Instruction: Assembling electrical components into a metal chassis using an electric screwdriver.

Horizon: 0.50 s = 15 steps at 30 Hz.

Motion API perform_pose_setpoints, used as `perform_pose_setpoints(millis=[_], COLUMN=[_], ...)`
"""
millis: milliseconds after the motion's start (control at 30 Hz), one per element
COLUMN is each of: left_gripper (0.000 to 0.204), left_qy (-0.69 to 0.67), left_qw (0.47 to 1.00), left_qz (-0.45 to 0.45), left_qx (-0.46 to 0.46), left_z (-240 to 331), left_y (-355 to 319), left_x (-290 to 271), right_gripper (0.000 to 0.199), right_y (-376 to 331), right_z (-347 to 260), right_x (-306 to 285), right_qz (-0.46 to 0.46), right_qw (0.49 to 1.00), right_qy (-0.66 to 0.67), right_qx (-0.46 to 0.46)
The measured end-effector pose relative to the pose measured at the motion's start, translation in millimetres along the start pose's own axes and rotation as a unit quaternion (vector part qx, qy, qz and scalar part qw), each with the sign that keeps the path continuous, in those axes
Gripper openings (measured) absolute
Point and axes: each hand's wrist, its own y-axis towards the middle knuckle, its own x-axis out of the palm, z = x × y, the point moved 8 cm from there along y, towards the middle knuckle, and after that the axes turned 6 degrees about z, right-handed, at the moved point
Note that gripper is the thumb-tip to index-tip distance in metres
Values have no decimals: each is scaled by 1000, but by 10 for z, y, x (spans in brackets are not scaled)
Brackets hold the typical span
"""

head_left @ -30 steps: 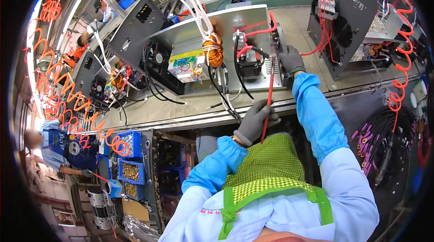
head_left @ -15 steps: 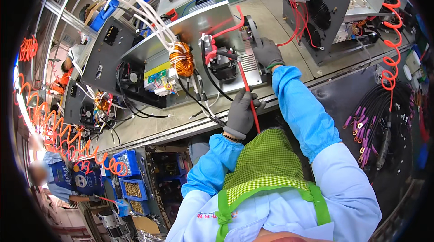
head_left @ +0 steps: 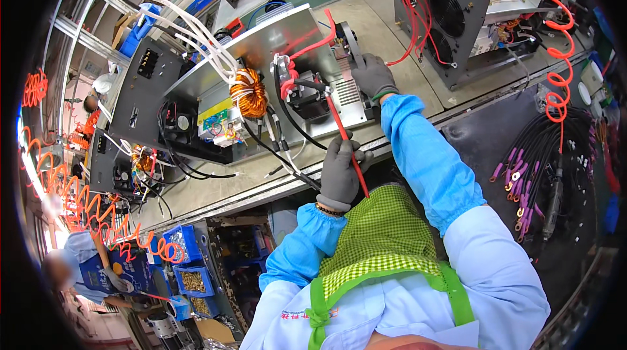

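Observation:
My left hand (head_left: 341, 170), in a grey glove, is closed around a red cable (head_left: 339, 120). The cable slants up from my apron to a black sleeved end beside a black component (head_left: 309, 100) on a metal chassis (head_left: 261, 39). My right hand (head_left: 374, 77), also gloved, is closed at the lower end of a grey curved strip (head_left: 351, 44) at the chassis's right end; its fingertips are partly hidden. Next to the black component stands a copper-wound ring coil (head_left: 249, 93). White cables (head_left: 202, 43) and black cables (head_left: 277, 154) run off the chassis.
A dark panel with fans (head_left: 450, 13) and red wires stands at the right of the bench (head_left: 385, 20). A red coiled hose (head_left: 558, 56) hangs there, above black cables with purple ends (head_left: 519, 183). Lower left are blue parts bins (head_left: 186, 242) and another person (head_left: 91, 265).
The whole view has shifted slightly, so the bench and chassis sit a little further left. Both hands keep their places on the cable and the grey strip. The other person's arm has moved.

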Motion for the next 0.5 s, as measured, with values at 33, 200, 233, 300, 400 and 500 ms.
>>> perform_pose_setpoints(millis=[33, 200, 233, 300, 400, 500], left_gripper=[34, 28, 27, 25, 23, 31], left_qy=[0, -14, -19, -23, -44, -17], left_qw=[1000, 999, 999, 999, 999, 1000], left_qz=[-5, -24, -20, -22, -3, -22], left_qx=[-4, -25, -16, -6, -14, 7], left_z=[-15, -79, -62, -37, -16, -30], left_y=[1, -13, 32, 119, 99, 53], left_x=[-6, 105, 86, 95, 81, 41], right_gripper=[46, 46, 47, 47, 48, 50], right_y=[-8, -37, -53, -35, -27, -47], right_z=[42, 10, -35, -4, 49, 87], right_x=[-9, -30, -48, -39, -4, -23], right_qz=[-6, -1, -4, -10, -13, -16], right_qw=[999, 999, 999, 1000, 999, 998], right_qy=[41, 30, 36, 6, 8, 31], right_qx=[26, 39, 28, 20, 38, 55])
